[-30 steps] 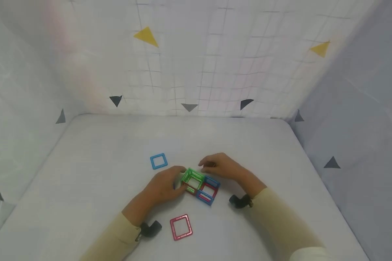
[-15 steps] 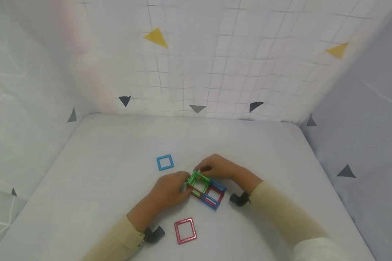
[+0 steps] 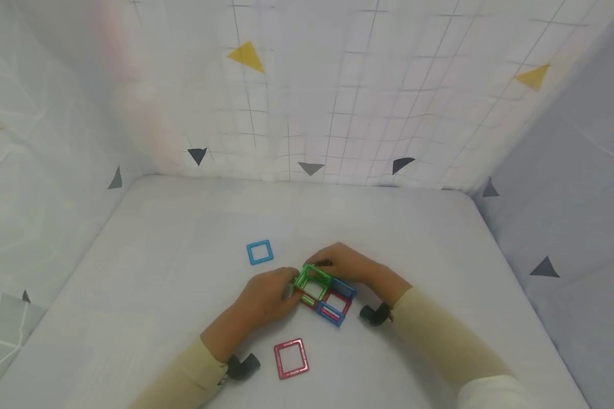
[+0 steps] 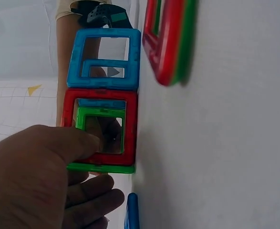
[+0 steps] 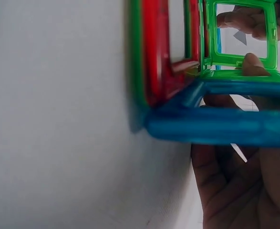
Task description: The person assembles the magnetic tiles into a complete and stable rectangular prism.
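Square magnetic tiles form two joined open-topped boxes on the table. One box has green walls [image 3: 319, 273] and a red wall [image 4: 130, 129]; the other has blue walls [image 3: 331, 314] around a red base tile [image 3: 348, 307]. My left hand [image 3: 268, 295] grips the green box at its left corner, thumb on the red wall, other fingers beyond it. My right hand [image 3: 345, 262] pinches the far green wall, its thumb [image 5: 253, 64] over the inner side. In the right wrist view, a blue tile edge [image 5: 216, 126] partly covers that hand.
A loose light-blue square tile [image 3: 261, 262] lies flat beyond my left hand. Nearer me is a loose red square tile [image 3: 277, 362], with a green edge beneath it in the left wrist view. White fabric walls [image 3: 297, 68] rise behind the table and at both sides.
My right hand has come in from just beside the green box and now pinches its far wall. My left hand keeps its grip. The whole view has shifted slightly.
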{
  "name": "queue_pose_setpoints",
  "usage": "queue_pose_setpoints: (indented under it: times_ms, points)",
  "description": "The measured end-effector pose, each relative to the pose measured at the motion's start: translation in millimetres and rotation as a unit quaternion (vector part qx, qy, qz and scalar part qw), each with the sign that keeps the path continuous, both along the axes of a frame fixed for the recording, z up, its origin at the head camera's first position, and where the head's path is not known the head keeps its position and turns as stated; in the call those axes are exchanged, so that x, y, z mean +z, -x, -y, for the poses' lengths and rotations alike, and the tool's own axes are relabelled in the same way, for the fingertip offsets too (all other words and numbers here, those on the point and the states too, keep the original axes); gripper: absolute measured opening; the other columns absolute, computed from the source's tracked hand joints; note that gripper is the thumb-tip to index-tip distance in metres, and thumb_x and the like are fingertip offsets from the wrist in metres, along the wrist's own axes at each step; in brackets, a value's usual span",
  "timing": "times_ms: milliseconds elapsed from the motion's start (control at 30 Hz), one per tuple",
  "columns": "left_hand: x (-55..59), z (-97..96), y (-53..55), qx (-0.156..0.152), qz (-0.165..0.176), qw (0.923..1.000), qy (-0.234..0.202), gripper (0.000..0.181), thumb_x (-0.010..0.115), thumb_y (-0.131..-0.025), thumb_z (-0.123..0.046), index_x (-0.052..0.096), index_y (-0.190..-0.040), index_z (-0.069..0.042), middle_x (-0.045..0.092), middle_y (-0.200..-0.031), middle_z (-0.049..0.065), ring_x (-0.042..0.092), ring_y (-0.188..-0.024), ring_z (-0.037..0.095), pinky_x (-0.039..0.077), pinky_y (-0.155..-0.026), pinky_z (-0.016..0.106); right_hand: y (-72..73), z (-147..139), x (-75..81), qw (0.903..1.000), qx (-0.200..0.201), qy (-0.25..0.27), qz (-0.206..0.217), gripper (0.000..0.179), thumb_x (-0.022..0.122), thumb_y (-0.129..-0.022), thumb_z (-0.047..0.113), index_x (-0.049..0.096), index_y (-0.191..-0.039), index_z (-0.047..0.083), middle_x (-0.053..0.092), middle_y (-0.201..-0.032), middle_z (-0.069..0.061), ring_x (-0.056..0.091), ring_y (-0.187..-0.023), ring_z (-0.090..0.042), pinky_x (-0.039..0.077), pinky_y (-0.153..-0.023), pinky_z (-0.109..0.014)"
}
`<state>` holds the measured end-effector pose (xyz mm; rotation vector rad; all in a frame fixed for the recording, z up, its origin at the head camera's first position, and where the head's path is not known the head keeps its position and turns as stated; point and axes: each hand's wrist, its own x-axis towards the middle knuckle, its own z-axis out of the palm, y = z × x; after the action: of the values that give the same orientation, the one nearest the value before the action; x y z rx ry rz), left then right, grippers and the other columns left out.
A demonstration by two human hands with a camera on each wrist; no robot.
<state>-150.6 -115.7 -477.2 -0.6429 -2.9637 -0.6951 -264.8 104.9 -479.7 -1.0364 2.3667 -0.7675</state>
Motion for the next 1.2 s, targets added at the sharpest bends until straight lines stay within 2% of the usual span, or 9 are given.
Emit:
queue_pose_setpoints:
  times_ms: [100,333,533,867,1033,1200]
  points:
    - [-1.3,0.3,0.6,0.001,0.001,1.0000,-0.003,0.037,0.070,-0.092,-0.036,0.062,-0.122,-0.017,0.068,-0.100,-0.009,0.058,-0.083,0.003,0.056,-0.079,0.023,0.6,0,-1.4,0.9998,0.006,0.011,0.013,0.028,0.065,-0.097,0.029,0.071,-0.124,0.024,0.071,-0.115,0.017,0.065,-0.108,-0.001,0.053,-0.095,-0.024]
    - [-1.7,0.1,1.8,0.003,0.004,0.9999,-0.010,0.034,0.071,-0.091,-0.034,0.062,-0.120,-0.018,0.068,-0.100,-0.009,0.058,-0.083,0.003,0.056,-0.078,0.023,1.3,0,-2.0,0.9989,0.025,0.032,0.025,0.028,0.066,-0.096,0.029,0.071,-0.123,0.024,0.070,-0.110,0.018,0.065,-0.099,-0.002,0.054,-0.090,-0.024]
    - [-1.9,0.2,1.9,0.006,0.019,0.9998,-0.008,0.035,0.070,-0.092,-0.035,0.062,-0.122,-0.019,0.067,-0.099,-0.011,0.056,-0.081,0.003,0.054,-0.076,0.023,1.5,-1,-4.9,0.9984,0.017,0.040,0.036,0.025,0.064,-0.098,0.029,0.072,-0.121,0.024,0.069,-0.106,0.019,0.064,-0.099,-0.003,0.054,-0.090,-0.025]
    - [0.7,0.6,5.9,-0.003,0.024,0.9997,0.004,0.037,0.070,-0.091,-0.036,0.062,-0.124,-0.019,0.069,-0.107,-0.009,0.060,-0.090,0.004,0.056,-0.085,0.025,3.1,-3,-10.4,0.9973,0.006,0.057,0.046,0.024,0.066,-0.096,0.034,0.072,-0.118,0.027,0.069,-0.106,0.019,0.064,-0.101,-0.004,0.054,-0.092,-0.028]
    - [1.8,0.1,5.1,0.002,0.035,0.9994,0.009,0.040,0.069,-0.092,-0.038,0.060,-0.126,-0.019,0.069,-0.112,-0.007,0.063,-0.099,0.006,0.056,-0.089,0.027,3.3,-4,-12.4,0.9969,0.002,0.060,0.050,0.022,0.067,-0.094,0.038,0.073,-0.114,0.029,0.069,-0.104,0.017,0.064,-0.100,-0.005,0.054,-0.091,-0.029]
    - [1.2,-1.1,3.4,0.009,0.024,0.9996,0.010,0.040,0.069,-0.092,-0.037,0.061,-0.126,-0.016,0.069,-0.108,-0.005,0.062,-0.091,0.007,0.057,-0.082,0.026,3.4,-5,-11.9,0.9976,-0.009,0.055,0.040,0.023,0.069,-0.092,0.040,0.074,-0.112,0.030,0.069,-0.101,0.018,0.064,-0.097,-0.006,0.054,-0.089,-0.029]
